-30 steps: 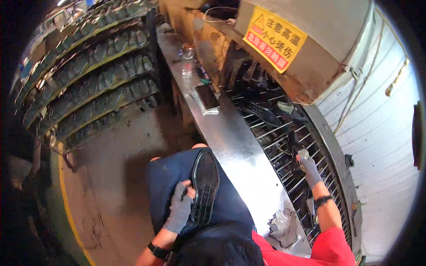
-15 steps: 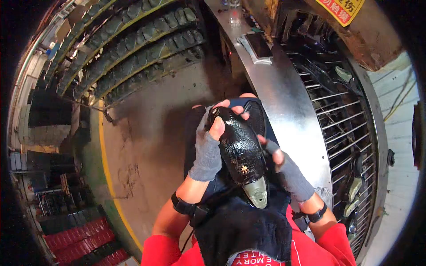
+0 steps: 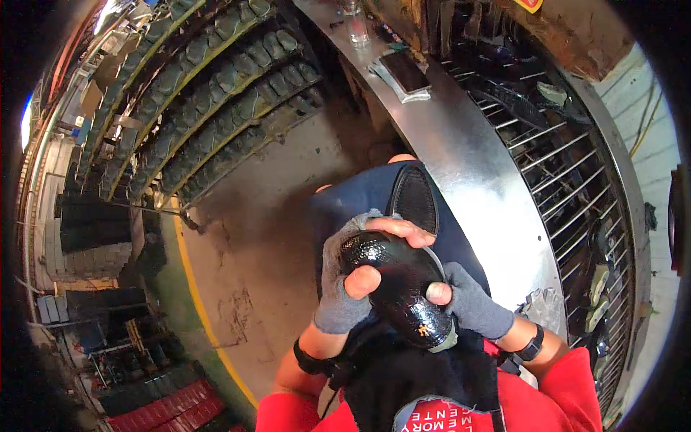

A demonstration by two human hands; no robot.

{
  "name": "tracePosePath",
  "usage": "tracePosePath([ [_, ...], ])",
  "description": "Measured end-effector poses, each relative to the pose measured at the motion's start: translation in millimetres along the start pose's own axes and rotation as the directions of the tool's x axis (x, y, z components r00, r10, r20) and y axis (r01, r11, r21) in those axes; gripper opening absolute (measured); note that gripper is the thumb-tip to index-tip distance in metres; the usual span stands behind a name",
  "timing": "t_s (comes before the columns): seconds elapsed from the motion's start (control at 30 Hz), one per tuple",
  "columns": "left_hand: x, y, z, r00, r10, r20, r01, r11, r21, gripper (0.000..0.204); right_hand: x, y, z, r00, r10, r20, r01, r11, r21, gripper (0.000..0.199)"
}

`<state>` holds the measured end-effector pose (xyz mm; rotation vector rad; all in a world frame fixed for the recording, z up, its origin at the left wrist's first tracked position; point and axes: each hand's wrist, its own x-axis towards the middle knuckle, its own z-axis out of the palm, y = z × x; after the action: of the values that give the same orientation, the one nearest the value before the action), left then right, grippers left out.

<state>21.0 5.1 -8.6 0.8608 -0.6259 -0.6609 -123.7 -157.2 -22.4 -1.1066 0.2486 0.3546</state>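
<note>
Over my lap I hold a glossy black shoe upper (image 3: 403, 291) stretched on a last. A bit of the grey-green last (image 3: 448, 341) sticks out at the end nearest my body. My left hand (image 3: 344, 282), in a grey fingerless glove, wraps the far end, thumb on top and fingers over the far edge. My right hand (image 3: 471, 301), gloved alike, grips the right side with its thumb on the black surface; its other fingers are hidden. Just beyond, on my dark blue trouser leg, lies a black shoe sole (image 3: 414, 196) with a rimmed edge.
A curved metal counter (image 3: 468, 151) runs along my right, bearing a phone (image 3: 404, 72) on a pale cloth and a clear bottle (image 3: 355, 27). Behind it, shoes on lasts lie on a barred rack (image 3: 568, 180). Racks of lasts (image 3: 216, 86) stand far left.
The shoe has tipped, so its near end with the last looks shorter. My right hand has closed onto its side. The sole on my leg shows more fully. The view has shifted slightly.
</note>
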Motion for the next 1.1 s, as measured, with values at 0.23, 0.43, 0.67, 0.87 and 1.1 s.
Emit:
tracePosePath([
  [0.23,2,-3,13,0.982,-0.129,-0.140,0.133,0.991,0.018,0.088,1,14,-2,0.988,-0.020,-0.152,0.023,1.000,0.018,0.066],
  [0.43,60,-27,-29,0.989,-0.060,-0.137,0.076,0.991,0.113,0.098,1,-22,-3,0.946,-0.033,-0.322,0.099,0.977,0.191,0.069],
  [0.67,62,-88,-58,0.988,0.000,-0.155,0.147,0.309,0.940,0.067,-4,-26,-48,0.903,-0.052,-0.427,0.182,0.946,0.268,0.073],
  [0.87,74,-32,-62,0.966,-0.202,-0.160,0.188,0.977,-0.104,0.050,5,-31,-52,0.965,0.027,-0.262,0.081,0.916,0.392,0.096],
  [1.1,56,-17,-59,0.985,-0.019,-0.169,0.002,0.995,-0.096,0.070,52,5,-30,0.984,0.180,0.010,-0.168,0.897,0.410,0.106],
])
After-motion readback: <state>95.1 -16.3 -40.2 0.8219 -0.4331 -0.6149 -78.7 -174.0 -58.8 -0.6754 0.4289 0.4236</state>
